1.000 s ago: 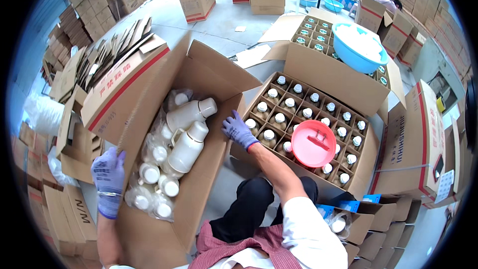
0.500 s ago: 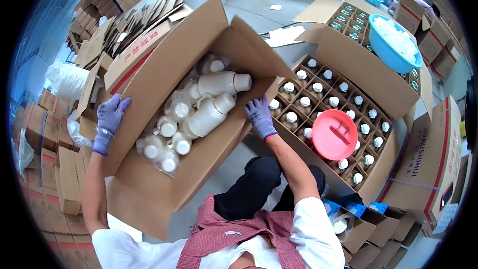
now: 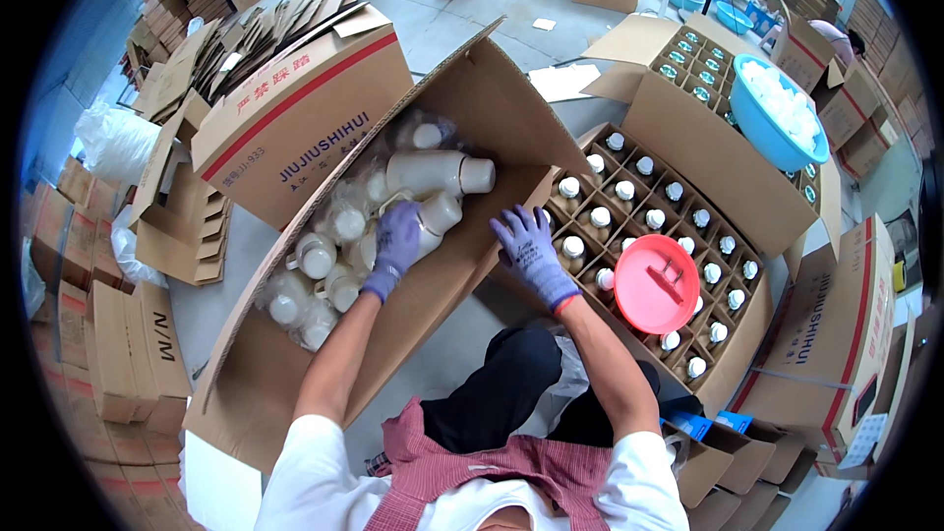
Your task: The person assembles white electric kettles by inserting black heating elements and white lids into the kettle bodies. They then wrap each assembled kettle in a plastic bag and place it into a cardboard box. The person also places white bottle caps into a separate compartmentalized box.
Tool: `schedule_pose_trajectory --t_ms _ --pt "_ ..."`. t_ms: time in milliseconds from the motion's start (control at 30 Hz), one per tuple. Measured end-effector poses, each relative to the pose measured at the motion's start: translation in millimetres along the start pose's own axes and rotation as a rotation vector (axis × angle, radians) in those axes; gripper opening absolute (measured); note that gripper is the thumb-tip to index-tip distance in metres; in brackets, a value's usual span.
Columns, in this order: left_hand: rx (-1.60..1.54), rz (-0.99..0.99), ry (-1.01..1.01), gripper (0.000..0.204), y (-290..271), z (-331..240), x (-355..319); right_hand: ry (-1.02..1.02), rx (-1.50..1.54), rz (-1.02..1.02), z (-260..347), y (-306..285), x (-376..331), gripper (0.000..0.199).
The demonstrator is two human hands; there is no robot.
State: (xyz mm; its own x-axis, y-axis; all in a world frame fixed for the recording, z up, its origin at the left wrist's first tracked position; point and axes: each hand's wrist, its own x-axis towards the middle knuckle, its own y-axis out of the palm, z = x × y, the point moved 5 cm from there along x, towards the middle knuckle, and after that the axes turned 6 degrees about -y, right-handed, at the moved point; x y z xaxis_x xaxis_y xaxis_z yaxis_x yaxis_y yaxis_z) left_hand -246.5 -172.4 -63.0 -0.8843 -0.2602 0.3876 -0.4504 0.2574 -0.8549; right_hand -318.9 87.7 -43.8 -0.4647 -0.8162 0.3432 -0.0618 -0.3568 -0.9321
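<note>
A large open cardboard carton (image 3: pixel 423 324) stands tilted before me, holding several white thermos jugs (image 3: pixel 428 172), some in clear plastic wrap. My left hand (image 3: pixel 396 244), in a purple glove, reaches inside and is closed around the body or handle of a white thermos jug (image 3: pixel 439 214); its palm hides part of the jug. At the carton's right edge, my right hand (image 3: pixel 532 254), also gloved, rests with its fingers spread and grips nothing. Just right of that hand is a divided carton (image 3: pixel 762 334) of white-capped bottles (image 3: pixel 626 190).
A red plastic dish (image 3: pixel 644 307) lies on the bottle caps. Farther back, a blue basin (image 3: pixel 752 123) of white pieces sits on another divided carton. A printed carton (image 3: pixel 305 118) stands beyond the jugs' carton, beside flattened cardboard (image 3: pixel 275 34). Stacked boxes (image 3: pixel 128 344) line the left.
My left hand has left the carton's outer left wall and moved inside onto a jug. The carton's left wall has shifted, exposing the printed carton behind. My right hand's fingers have spread.
</note>
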Motion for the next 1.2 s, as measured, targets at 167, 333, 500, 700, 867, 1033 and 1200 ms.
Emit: schedule_pose_trajectory --t_ms 167,333,500,700,867,1033,1200 --pt "0.281 0.396 -0.538 0.055 63 94 60 -0.018 -0.005 0.050 -4 -17 -23 0.066" --pt "0.300 0.627 -0.263 0.037 12 70 65 0.082 0.030 0.099 -13 -30 -33 0.063" --pt "-0.660 -0.122 -0.173 0.029 -87 -35 28 0.578 1.095 -0.191 -8 -56 -35 0.072" --pt "-1.387 -0.293 -0.182 0.036 -121 -221 -38 0.773 1.949 -0.459 12 -85 -119 0.084" --pt "-0.872 0.452 0.582 0.045 -102 -274 -113 0.911 1.946 -0.948 4 -172 -216 0.073" --pt "-1.397 0.663 -0.048 0.056 -116 -286 -98 0.590 1.072 -0.729 48 -217 -241 0.036" --pt "-1.080 0.693 0.755 0.040 -133 -315 -110 0.404 0.966 -0.630 99 -222 -234 0.043"
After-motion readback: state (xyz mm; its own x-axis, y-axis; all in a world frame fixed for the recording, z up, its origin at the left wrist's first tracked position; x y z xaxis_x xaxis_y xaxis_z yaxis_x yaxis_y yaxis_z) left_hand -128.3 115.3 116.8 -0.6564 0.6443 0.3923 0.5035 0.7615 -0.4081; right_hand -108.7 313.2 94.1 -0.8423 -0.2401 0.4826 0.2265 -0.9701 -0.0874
